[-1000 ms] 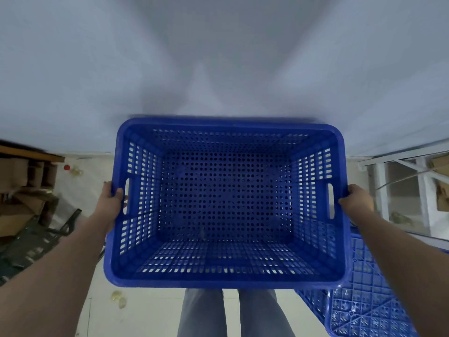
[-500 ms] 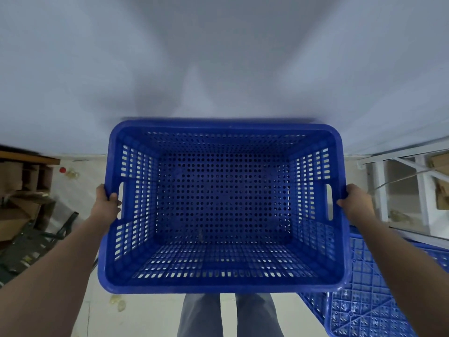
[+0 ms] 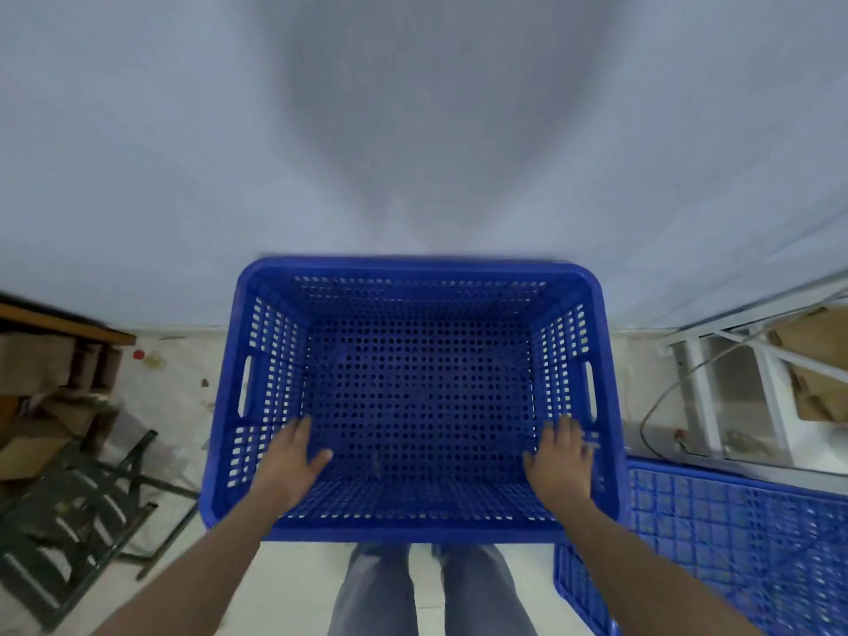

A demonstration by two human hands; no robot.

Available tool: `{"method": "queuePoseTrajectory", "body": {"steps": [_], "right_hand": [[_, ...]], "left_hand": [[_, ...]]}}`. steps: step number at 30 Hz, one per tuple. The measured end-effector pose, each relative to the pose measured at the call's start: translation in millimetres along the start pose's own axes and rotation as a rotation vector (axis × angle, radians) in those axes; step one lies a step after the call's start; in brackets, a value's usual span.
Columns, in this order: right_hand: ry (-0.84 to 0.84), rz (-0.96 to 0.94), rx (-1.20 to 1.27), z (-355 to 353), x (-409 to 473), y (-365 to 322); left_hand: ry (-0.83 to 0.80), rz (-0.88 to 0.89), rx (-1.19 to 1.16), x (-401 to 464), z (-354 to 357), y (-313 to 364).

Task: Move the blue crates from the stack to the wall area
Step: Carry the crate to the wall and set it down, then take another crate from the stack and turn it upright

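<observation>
my left hand (image 3: 291, 456) and right hand (image 3: 560, 461) hover spread open inside the blue crate (image 3: 413, 527) against the wall (image 3: 413, 130)

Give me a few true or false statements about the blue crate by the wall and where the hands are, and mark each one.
1. Both hands grip the crate's side handles. False: the left hand and right hand are open over the blue crate, off the handle slots.
2. The crate is empty. True.
3. A second blue crate lies to its right. True.
4. The crate stands on a table. False: it sits low by the wall.
</observation>
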State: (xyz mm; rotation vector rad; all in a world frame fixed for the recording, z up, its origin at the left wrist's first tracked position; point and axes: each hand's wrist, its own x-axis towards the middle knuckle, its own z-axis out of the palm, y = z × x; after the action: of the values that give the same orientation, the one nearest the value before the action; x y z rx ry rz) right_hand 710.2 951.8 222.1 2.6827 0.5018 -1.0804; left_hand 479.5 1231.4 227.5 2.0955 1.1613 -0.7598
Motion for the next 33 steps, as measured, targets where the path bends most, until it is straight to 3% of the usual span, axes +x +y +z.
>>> {"method": "queuePoseTrajectory", "body": {"steps": [2,3,6,9,14,20,27,33], "right_hand": [[-0.271,-0.245,-0.003,17.4,-21.5,-15.5],[-0.377,-0.32,0.0,23.4,-29.2,-21.9],[-0.447,-0.459,-0.042,37.9,-43.5,-30.8],[-0.383,-0.474,-0.122,45.8,-49.2,-37.1],[-0.329,-0.311,-0.016,47.3,-61.8,-51.9],[-0.104,-0.218,-0.107,49.9,-107.1,-58.7],[0.04,-0.012,0.06,19.9,-169.8,-8.6],[0.068,0.233,0.236,15.7,-232.7,51.6]], "left_hand": [[-0.341,0.114,0.117,-24.3,34.6,4.7],[-0.436,0.176,0.182,-34.4,50.6,5.7],[-0.347,0.231,0.278,-44.7,76.6,8.9],[-0.276,0.199,0.327,-42.2,83.5,14.5],[-0.212,0.16,0.396,-44.8,83.7,30.0],[-0.22,0.217,0.472,-56.3,66.4,51.4],[-0.063,0.602,0.779,-114.4,34.8,79.9],[0.018,0.762,0.922,-148.1,-0.7,111.8]]}}
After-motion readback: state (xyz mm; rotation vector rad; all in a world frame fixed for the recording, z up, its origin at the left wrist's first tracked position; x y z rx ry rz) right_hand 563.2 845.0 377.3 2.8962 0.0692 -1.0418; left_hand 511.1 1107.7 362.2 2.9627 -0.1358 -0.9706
